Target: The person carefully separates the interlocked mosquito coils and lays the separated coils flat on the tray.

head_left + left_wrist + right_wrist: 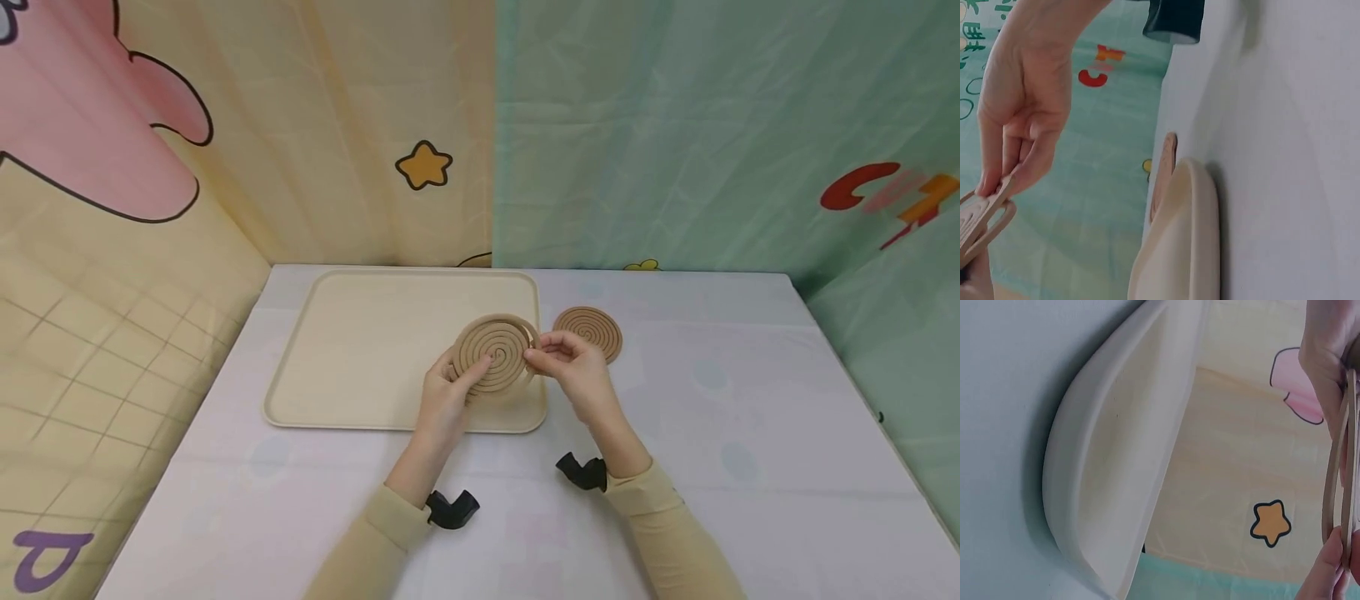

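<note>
2 hands (446,400) (581,372), tan coil (498,343) btwn

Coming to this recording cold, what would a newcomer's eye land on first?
Probably the pale spiral coil, held up between the left hand and the right hand, in front of the cream tray's right side in the head view. Next, the browner coil lying on the white table right of the tray, then the large pink cartoon shape at upper left.
</note>
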Demonstrator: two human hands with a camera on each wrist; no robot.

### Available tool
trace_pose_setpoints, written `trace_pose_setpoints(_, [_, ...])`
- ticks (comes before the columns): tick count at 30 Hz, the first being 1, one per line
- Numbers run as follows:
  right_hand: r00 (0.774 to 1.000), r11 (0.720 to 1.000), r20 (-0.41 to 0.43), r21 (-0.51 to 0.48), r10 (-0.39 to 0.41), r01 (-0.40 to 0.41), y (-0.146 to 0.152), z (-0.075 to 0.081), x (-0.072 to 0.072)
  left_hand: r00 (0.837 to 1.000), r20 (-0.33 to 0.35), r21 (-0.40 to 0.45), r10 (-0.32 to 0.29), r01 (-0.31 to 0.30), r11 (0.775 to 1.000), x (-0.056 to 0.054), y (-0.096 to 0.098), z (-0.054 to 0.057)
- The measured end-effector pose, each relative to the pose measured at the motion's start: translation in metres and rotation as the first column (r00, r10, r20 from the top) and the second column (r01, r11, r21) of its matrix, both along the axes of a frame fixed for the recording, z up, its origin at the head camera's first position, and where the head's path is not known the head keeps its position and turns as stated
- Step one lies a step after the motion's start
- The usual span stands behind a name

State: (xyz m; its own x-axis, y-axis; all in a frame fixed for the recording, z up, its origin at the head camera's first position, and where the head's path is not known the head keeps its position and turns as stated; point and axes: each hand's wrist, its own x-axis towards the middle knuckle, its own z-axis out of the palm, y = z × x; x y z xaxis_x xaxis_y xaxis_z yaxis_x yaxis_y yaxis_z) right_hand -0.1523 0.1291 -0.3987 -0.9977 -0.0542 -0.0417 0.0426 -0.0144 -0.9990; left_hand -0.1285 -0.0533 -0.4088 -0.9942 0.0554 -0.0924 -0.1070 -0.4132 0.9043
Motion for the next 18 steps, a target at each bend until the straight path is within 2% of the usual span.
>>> trace_pose_setpoints(2, [1.0,0.999,0.013,-0.053,0.008,-0.007,-0.003,-0.001,0.001,0.997,-0.017,0.028,0.074,-0.074,0.997,0.001,0.005,-0.003])
trace_pose_setpoints(4, [0.999,0.997,0.025,-0.077,0.026,-0.024,-0.006,-0.002,0.001,0.988,-0.042,-0.003,0.148,-0.149,0.989,0.0,0.008,-0.006])
trace_pose_setpoints(6, [0.998,0.997,0.037,-0.065,0.052,-0.05,-0.006,-0.003,0.002,0.976,-0.072,-0.107,0.205,-0.211,0.972,-0.001,0.008,-0.008])
trace_pose_setpoints(8, [0.996,0.997,0.032,-0.025,0.079,-0.078,-0.005,-0.003,0.001,0.968,-0.107,-0.245,0.227,-0.247,0.938,-0.002,0.005,-0.008])
trace_pose_setpoints(11, [0.995,0.989,-0.007,0.11,0.103,-0.101,-0.002,-0.001,0.001,0.975,-0.14,-0.437,0.173,-0.218,0.873,-0.004,-0.003,-0.006])
trace_pose_setpoints(15, [0.987,0.951,-0.109,0.3,0.114,-0.077,0.004,0.003,0.002,0.993,-0.115,-0.567,0.009,-0.073,0.821,-0.007,-0.014,0.002])
trace_pose_setpoints(18, [0.977,0.929,-0.167,0.364,0.134,-0.065,0.007,0.007,0.003,0.99,-0.081,-0.625,-0.117,0.041,0.779,-0.01,-0.021,0.009])
